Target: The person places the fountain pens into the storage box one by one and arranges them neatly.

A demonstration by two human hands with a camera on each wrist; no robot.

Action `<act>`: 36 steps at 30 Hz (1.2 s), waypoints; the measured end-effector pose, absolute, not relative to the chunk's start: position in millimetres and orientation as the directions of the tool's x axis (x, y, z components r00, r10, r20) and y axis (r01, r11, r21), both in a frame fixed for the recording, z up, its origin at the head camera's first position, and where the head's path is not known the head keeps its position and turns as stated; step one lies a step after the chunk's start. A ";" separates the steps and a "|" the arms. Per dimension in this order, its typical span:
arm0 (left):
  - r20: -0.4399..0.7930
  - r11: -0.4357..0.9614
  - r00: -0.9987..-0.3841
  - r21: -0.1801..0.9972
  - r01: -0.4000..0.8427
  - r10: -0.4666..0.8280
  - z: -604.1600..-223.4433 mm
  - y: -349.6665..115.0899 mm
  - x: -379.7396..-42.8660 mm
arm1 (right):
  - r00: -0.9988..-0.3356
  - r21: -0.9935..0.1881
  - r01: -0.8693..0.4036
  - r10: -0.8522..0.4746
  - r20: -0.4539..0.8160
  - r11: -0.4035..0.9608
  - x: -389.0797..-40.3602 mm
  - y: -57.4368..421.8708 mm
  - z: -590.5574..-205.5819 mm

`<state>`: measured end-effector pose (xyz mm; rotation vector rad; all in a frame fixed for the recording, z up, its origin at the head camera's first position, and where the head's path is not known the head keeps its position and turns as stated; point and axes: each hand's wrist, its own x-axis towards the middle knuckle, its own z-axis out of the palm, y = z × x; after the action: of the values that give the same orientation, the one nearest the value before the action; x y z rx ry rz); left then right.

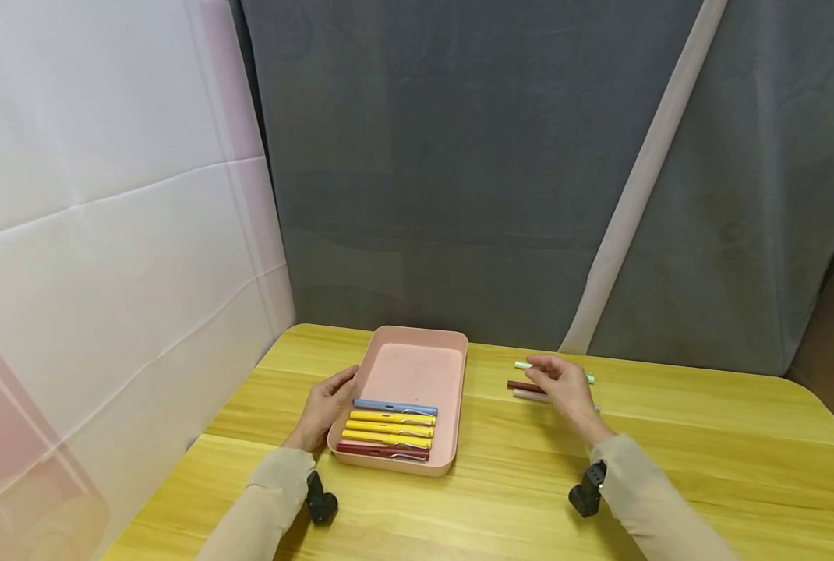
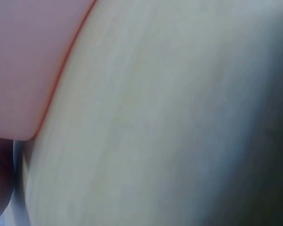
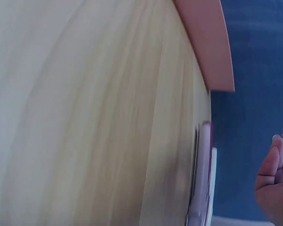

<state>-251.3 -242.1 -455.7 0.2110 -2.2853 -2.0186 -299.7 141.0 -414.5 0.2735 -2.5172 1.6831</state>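
A pink tray (image 1: 422, 366) stands on the table, with several clip pens lying across its near half: a blue pen (image 1: 392, 407), yellow pens (image 1: 389, 428) and a dark red pen (image 1: 385, 452). My left hand (image 1: 323, 407) holds the tray's left side, thumb at the rim and fingers along the outer wall. To the right of the tray, my right hand (image 1: 563, 387) is over a light green pen (image 1: 521, 365), another dark red pen (image 1: 522, 386) and a lilac pen (image 3: 203, 169). Its fingers are bent loosely above them, and no pen shows in its grasp.
The yellow wood-grain table (image 1: 501, 506) ends at the back against a grey curtain (image 1: 459, 195) with a pale strip. White fabric (image 1: 108, 273) hangs along the left side. Each wrist carries a small black camera (image 1: 588, 491).
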 end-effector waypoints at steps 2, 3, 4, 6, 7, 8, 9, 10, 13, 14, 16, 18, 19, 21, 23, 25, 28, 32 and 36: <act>-0.021 0.116 -0.987 0.993 -0.039 -0.156 -456.4 -242.0 -251.9 | -0.980 -0.897 -0.201 -0.076 0.187 0.393 -299.8 148.8 -415.0; -0.016 0.112 -0.988 0.993 -0.033 -0.154 -456.9 -241.9 -252.4 | -0.979 -0.890 -0.202 -0.067 0.191 0.409 -299.6 152.7 -415.1; -0.012 0.107 -0.988 0.994 -0.028 -0.152 -457.4 -241.9 -252.8 | -0.979 -0.882 -0.203 -0.060 0.196 0.425 -299.4 156.6 -415.2; -0.007 0.103 -0.989 0.994 -0.023 -0.149 -458.4 -241.8 -253.5 | -0.979 -0.871 -0.200 -0.050 0.199 0.449 -298.0 164.1 -415.1; -0.006 0.103 -0.989 0.994 -0.022 -0.148 -458.9 -241.7 -253.7 | -0.979 -0.869 -0.197 -0.047 0.198 0.453 -297.4 167.8 -415.2; -0.007 0.104 -0.989 0.994 -0.022 -0.148 -459.3 -241.7 -253.8 | -0.979 -0.867 -0.195 -0.043 0.198 0.459 -296.6 171.2 -415.2; -0.008 0.107 -0.989 0.994 -0.024 -0.150 -459.5 -241.6 -253.8 | -0.980 -0.865 -0.192 -0.040 0.196 0.463 -295.7 174.7 -415.5; -0.010 0.114 -0.988 0.993 -0.028 -0.153 -459.4 -241.8 -253.6 | -0.980 -0.863 -0.190 -0.039 0.195 0.467 -295.0 178.2 -415.9; -0.019 0.133 -0.987 0.990 -0.040 -0.158 -459.6 -242.3 -253.0 | -0.982 -0.865 -0.178 -0.033 0.185 0.470 -293.0 188.2 -417.9; -0.023 0.135 -0.987 0.990 -0.045 -0.161 -459.5 -242.5 -252.9 | -0.983 -0.864 -0.175 -0.031 0.182 0.472 -292.4 191.4 -418.6; -0.029 0.142 -0.987 0.988 -0.053 -0.160 -459.3 -242.9 -252.8 | -0.984 -0.862 -0.169 -0.029 0.177 0.478 -291.4 197.6 -420.1; -0.036 0.136 -0.986 0.989 -0.059 -0.162 -459.2 -243.1 -253.0 | -0.985 -0.858 -0.163 -0.026 0.172 0.487 -290.8 203.3 -421.8; -0.037 0.138 -0.987 0.989 -0.059 -0.158 -458.8 -243.3 -252.7 | -0.985 -0.854 -0.163 -0.025 0.173 0.494 -290.4 205.8 -422.5; -0.040 0.132 -0.987 0.989 -0.060 -0.153 -458.3 -243.6 -252.4 | -0.984 -0.841 -0.165 -0.026 0.177 0.515 -290.0 210.6 -424.2; -0.043 0.122 -0.988 0.991 -0.062 -0.151 -458.1 -243.6 -252.1 | -0.983 -0.832 -0.166 -0.027 0.179 0.529 -289.5 214.8 -425.6; -0.046 0.121 -0.988 0.991 -0.064 -0.147 -457.7 -243.6 -251.5 | -0.984 -0.830 -0.165 -0.027 0.179 0.533 -288.9 218.4 -426.7; -0.046 0.120 -0.988 0.991 -0.064 -0.147 -457.9 -243.5 -251.4 | -0.984 -0.829 -0.162 -0.029 0.174 0.535 -288.0 222.9 -428.0; -0.045 0.122 -0.988 0.991 -0.063 -0.147 -458.1 -243.2 -251.3 | -0.984 -0.820 -0.163 -0.035 0.172 0.549 -287.3 227.6 -429.3; -0.045 0.121 -0.988 0.991 -0.063 -0.146 -457.7 -242.8 -251.7 | -0.986 -0.800 -0.155 -0.039 0.163 0.579 -287.5 231.4 -431.1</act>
<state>-251.7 -242.8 -457.7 0.2156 -2.3038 -2.0306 -287.5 231.4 -431.1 0.1658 -2.6768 1.3748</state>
